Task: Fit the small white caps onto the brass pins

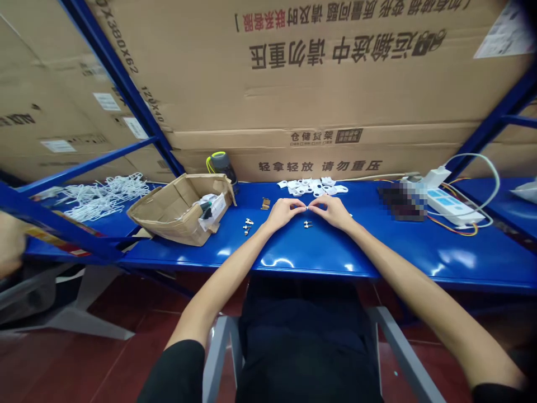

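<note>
Left hand (283,214) and right hand (329,211): both are raised above a blue steel shelf (335,252), with fingers curled inward and fingertips (302,208) meeting at the middle on a tiny bright part (307,208), which is pinched between them and too small to identify. Small metal pin parts (308,224) lie on the shelf just below the fingertips; a second group of metal pin parts (248,225) lies just beside the left hand, toward the front edge. Brass-coloured parts (265,203) sit near the left hand, farther back. White plastic pieces (312,187) are heaped along the rear edge, behind the hands. Toward the left end: an open cardboard box (180,215) holding bagged items, and a tangle of white plastic loops (100,196) beyond it. Behind the box stands a dark water bottle (222,167) with a yellow-green loop. Toward the right end: a pixelated object (403,201) and a white power strip (451,206) with trailing wires. Large flattened cardboard cartons (293,73) stand along the back of the shelf.
</note>
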### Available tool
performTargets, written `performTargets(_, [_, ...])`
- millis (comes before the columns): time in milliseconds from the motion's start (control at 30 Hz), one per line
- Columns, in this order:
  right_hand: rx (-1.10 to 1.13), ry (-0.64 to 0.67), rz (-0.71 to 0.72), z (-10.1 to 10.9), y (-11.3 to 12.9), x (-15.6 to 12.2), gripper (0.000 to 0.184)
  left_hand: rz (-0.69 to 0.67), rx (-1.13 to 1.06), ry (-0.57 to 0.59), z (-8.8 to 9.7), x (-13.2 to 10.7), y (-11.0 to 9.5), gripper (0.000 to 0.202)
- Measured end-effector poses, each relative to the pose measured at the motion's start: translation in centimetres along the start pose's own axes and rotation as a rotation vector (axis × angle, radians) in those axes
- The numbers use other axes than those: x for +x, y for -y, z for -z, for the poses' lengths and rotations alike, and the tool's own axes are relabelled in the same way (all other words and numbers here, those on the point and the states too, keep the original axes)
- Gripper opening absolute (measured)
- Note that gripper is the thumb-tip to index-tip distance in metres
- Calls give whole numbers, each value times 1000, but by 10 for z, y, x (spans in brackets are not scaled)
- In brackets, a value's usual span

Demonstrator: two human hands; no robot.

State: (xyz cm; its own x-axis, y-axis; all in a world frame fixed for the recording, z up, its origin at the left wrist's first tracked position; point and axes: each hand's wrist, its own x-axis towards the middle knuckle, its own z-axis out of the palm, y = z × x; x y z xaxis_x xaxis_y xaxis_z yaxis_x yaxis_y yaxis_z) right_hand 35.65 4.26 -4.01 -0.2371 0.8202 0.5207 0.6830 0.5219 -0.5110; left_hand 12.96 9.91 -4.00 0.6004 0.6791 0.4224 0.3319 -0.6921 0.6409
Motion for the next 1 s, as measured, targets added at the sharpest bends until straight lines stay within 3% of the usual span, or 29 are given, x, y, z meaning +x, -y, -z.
performTargets(267, [-45, 38, -15, 0, 2, 0, 25, 17, 120, 49, 4, -2, -5, 25])
performTargets(567, [-72, 221, 73, 4, -2, 2, 23, -53, 258, 166, 10, -1, -8, 19])
performTargets(1000, [-70, 293, 135, 9, 8, 0, 23, -95, 421, 137, 4, -2, -2, 27])
